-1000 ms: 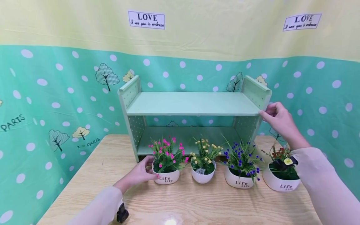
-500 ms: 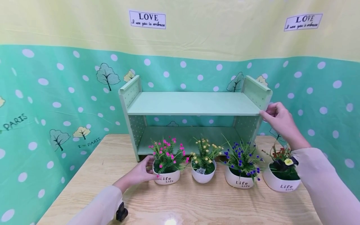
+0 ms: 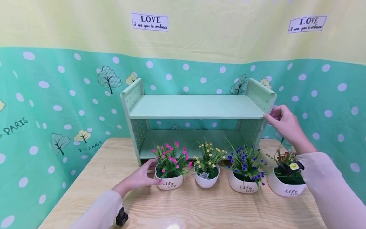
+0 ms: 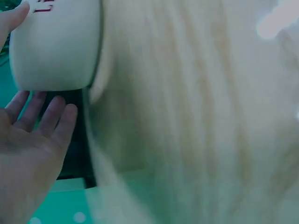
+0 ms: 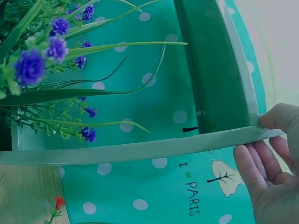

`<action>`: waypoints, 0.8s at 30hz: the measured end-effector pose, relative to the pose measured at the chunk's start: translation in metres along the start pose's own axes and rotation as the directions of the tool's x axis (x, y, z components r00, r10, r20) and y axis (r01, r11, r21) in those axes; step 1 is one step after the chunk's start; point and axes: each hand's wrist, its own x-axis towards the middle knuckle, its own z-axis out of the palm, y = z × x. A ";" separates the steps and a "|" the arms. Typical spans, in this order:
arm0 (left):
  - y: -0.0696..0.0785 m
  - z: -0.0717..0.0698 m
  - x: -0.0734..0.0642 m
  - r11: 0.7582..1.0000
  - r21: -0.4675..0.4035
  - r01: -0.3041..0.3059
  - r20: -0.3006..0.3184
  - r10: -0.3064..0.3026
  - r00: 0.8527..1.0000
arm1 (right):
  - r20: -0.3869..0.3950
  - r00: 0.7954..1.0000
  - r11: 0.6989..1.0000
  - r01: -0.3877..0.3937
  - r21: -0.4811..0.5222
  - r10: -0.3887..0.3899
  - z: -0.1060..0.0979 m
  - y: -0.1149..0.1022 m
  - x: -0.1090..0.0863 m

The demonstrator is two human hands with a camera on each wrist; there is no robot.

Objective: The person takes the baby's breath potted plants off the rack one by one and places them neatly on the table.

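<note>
My left hand (image 3: 139, 178) holds the left end of a white flower pot (image 3: 175, 183) with pink artificial flowers. Its thumb lies on the pot's front by the "Life" lettering. In the left wrist view the fingers (image 4: 51, 114) reach the pot's side. My right hand (image 3: 286, 125) pinches the right side panel of a pale green two-tier shelf (image 3: 197, 106). The right wrist view shows the thumb (image 5: 280, 116) on one side of the panel edge (image 5: 154, 150) and the fingers on the other. Both shelf boards are bare.
Right of the pink flowers stand pots with yellow flowers (image 3: 206, 182), blue flowers (image 3: 240, 186) and red flowers (image 3: 283, 188), the last partly behind my right forearm. All sit on the wooden table (image 3: 160, 210) before the shelf. A dotted green curtain (image 3: 57, 95) hangs behind.
</note>
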 end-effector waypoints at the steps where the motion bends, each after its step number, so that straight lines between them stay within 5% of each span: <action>1: 0.001 -0.002 0.000 1.000 0.022 -0.012 0.009 0.011 1.000 | -0.003 1.000 1.000 0.005 -0.010 -0.005 0.000 0.000 0.000; 15: 0.038 -0.053 -0.001 0.957 0.232 -0.174 0.082 0.159 0.984 | 0.012 0.998 0.992 0.067 -0.102 -0.066 -0.005 -0.001 -0.008; 24: 0.085 -0.095 -0.004 0.895 0.404 -0.190 0.134 0.147 0.980 | 0.109 0.986 0.967 0.148 -0.206 -0.128 -0.015 0.000 -0.011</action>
